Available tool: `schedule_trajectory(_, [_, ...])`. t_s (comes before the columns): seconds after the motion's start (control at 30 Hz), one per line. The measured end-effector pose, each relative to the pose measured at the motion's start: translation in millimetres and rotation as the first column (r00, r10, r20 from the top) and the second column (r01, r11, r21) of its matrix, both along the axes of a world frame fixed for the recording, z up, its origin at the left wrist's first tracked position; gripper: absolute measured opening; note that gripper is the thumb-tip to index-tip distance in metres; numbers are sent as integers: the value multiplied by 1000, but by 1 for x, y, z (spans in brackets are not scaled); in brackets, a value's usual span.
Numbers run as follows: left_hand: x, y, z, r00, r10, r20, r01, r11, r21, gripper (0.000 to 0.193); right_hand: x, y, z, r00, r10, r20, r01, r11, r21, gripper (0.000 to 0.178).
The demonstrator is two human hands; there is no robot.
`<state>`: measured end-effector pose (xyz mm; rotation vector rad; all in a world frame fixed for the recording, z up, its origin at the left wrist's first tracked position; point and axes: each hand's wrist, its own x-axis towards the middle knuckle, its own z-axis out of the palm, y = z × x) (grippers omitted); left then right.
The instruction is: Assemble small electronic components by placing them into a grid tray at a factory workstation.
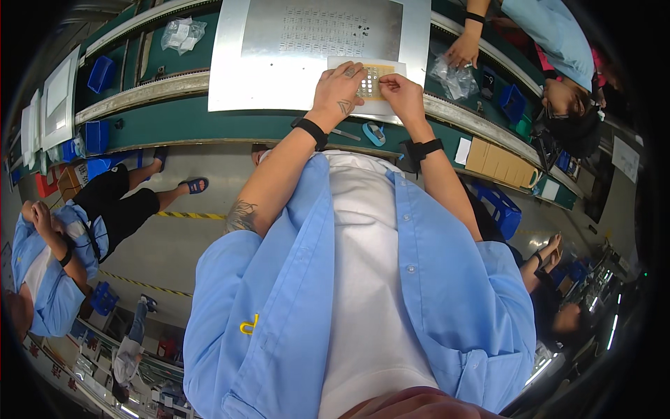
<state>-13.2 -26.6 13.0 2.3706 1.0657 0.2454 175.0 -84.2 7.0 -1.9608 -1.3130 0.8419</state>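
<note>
A white backing sheet with a tan field of small pale squares in rows lies at the near edge of a silvery metal plate. My left hand holds the sheet down from its left side, fingers curled over it and thumb along its lower part. At the sheet's right edge my right hand is closed in a pinch; anything between its fingertips is too small to make out. Farther up, the plate carries rows of small slots, with a few dark little pieces near the upper right of them.
Rails run along the green bench. A blue-grey device lies near me. Clear plastic bags and blue bins stand about. At right, a co-worker's hand touches a plastic bag. Cardboard lies at the bench edge.
</note>
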Motion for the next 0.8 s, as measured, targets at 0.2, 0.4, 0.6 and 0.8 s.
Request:
schedule_trajectory(0.2, [0, -2, -1, 999, 15, 29, -16, 1000, 23, 66, 0, 9, 1, 985, 115, 131, -131, 984, 122, 16])
schedule_trajectory(0.4, [0, -3, -2, 999, 18, 42, -20, 999, 27, 66, -1, 8, 0, 973, 158, 171, -174, 981, 83, 13])
schedule_trajectory(0.6, [0, -3, -1, 1000, 17, 25, -17, 1000, 22, 66, 1, 7, 2, 937, 217, 272, -246, 966, 77, 13])
schedule_trajectory(0.8, [-1, -3, -3, 1000, 13, 21, -13, 1000, -18, 69, -7, -17, 4, 845, 250, 473, -357, 922, 151, 22])
